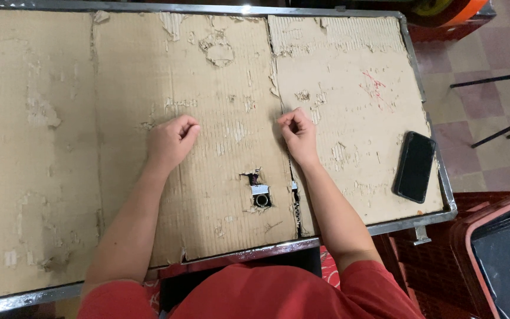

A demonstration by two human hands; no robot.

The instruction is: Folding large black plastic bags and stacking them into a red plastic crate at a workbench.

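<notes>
Both the left hand (172, 140) and the right hand (297, 133) rested as loose, empty fists on the worn brown cardboard sheet (219, 88). A black rectangular phone (415, 166) lay well apart, to the right.

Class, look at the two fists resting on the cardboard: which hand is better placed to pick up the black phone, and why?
The right hand, probably. The black phone lies by the table's right edge, nearer that fist; the left hand rests farther away.

Two hands (171, 142) (298, 134), one phone (415, 166), three cardboard sheets (184, 88).
</notes>
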